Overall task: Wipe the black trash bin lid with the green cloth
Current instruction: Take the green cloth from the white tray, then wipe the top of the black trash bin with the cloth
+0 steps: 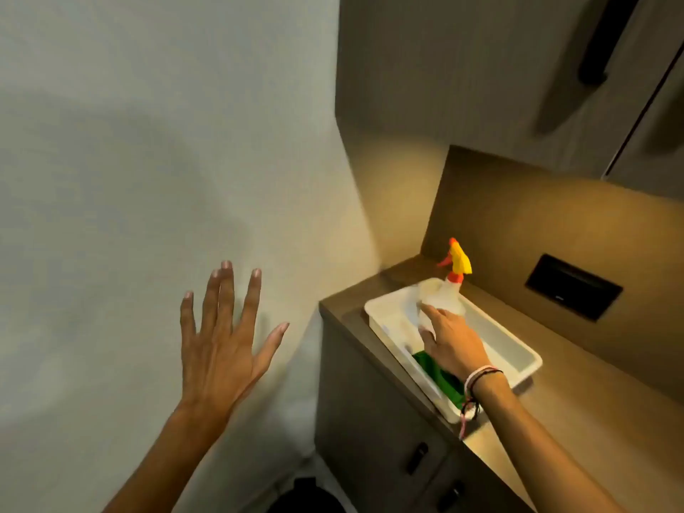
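Right hand (453, 342) grip: fingers on translucent plastic spray bottle (442, 296), clamp unclear | green cloth (440, 375) under wrist, inside white rectangular plastic tray (518, 349) on tabletop (592, 401) | left hand (218, 349) splayed, empty, well apart | black trash bin lid (303, 498) low between arms.

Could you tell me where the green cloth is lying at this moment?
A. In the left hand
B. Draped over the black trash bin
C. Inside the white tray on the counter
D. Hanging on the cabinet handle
C: the green cloth lies in the white tray on the counter, partly under the right hand reaching for the spray bottle.
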Demonstrator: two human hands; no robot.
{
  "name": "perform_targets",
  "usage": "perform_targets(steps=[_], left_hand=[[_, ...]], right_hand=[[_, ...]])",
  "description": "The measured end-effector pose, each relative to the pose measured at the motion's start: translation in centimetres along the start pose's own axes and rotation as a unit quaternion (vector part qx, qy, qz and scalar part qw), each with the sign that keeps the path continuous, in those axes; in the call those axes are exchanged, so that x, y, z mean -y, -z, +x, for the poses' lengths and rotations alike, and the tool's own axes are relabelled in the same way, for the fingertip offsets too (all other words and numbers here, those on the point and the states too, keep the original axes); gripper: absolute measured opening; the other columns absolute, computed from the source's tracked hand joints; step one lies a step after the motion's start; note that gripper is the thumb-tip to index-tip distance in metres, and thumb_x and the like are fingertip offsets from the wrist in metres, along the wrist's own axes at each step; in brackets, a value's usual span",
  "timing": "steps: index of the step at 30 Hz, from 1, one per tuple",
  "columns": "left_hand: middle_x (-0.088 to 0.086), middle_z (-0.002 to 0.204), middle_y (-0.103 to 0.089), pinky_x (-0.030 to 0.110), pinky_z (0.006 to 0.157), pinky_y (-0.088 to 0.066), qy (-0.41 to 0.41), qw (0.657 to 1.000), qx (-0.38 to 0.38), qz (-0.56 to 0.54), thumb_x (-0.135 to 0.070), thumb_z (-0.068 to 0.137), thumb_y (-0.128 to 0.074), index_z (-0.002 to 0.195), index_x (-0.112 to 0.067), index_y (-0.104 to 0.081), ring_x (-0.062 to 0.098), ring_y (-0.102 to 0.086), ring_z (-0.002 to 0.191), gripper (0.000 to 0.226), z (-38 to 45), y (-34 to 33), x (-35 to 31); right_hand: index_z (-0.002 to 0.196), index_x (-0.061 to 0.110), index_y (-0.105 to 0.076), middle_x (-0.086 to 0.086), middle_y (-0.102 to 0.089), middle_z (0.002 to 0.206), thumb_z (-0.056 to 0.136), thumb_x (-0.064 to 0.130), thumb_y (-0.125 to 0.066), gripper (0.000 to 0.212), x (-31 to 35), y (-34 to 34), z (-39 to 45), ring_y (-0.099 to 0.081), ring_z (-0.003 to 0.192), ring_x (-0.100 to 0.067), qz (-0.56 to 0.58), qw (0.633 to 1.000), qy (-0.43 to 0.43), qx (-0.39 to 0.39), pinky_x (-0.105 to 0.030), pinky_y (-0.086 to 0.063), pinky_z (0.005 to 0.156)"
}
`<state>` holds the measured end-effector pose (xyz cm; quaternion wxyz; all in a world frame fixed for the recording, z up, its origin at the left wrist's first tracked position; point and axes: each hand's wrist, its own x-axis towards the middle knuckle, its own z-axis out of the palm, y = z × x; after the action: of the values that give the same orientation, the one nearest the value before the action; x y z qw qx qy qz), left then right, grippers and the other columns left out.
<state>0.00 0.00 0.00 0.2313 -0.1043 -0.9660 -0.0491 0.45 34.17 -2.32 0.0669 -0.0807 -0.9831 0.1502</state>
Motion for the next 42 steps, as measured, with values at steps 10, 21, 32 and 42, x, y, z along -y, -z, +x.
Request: perform_targets(steps=[10,21,32,42], left_hand=[[0.021,0.168,-0.020,0.065,0.119,-0.030,0.020,0.998,0.049,0.036,-0.069,0.098,-0.030,0.162,-0.016,-0.021,0.039,-0.026,0.154,0.083,-6.3,-7.3,-1.1],[0.018,0.169,-0.022,0.060,0.124,-0.023,0.079,0.960,0.267,0.005,-0.070,0.098,-0.024,0.161,-0.017,-0.024,0.036,-0.030,0.153,0.082,-24.7,-23.8,4.0],[0.020,0.169,-0.020,0.059,0.125,-0.022,0.035,0.916,0.385,-0.103,-0.081,0.085,-0.036,0.162,-0.012,-0.016,0.037,-0.025,0.154,0.106,-40.4,-52.1,5.3],[0.022,0.171,-0.005,0.052,0.130,-0.013,-0.031,0.911,0.387,-0.140,-0.096,0.074,-0.030,0.161,-0.002,-0.006,0.033,-0.007,0.159,0.130,-42.2,-58.8,5.5]], right_hand=[[0.149,0.028,-0.048,-0.018,-0.045,0.132,0.097,0.029,-0.066,0.056,-6.0,-4.9,-0.4,-0.056,0.114,-0.046,-0.048,0.980,-0.081,0.178,-0.055,-0.054,0.101],[0.156,0.035,-0.045,0.017,-0.051,0.156,0.092,0.040,-0.060,0.067,1.8,-12.2,-13.6,-0.058,0.137,-0.012,0.233,0.969,0.082,-0.010,-0.037,-0.051,0.111],[0.152,0.011,-0.050,-0.013,-0.057,0.146,0.099,0.013,-0.067,0.056,-4.4,-57.3,-19.2,-0.057,0.130,-0.021,0.197,0.965,-0.119,0.127,-0.017,-0.047,0.106],[0.161,0.014,-0.035,-0.025,-0.044,0.162,0.101,0.076,-0.026,0.087,-7.3,-63.0,-18.9,-0.021,0.161,-0.042,-0.221,0.943,0.004,0.248,-0.079,-0.007,0.123]])
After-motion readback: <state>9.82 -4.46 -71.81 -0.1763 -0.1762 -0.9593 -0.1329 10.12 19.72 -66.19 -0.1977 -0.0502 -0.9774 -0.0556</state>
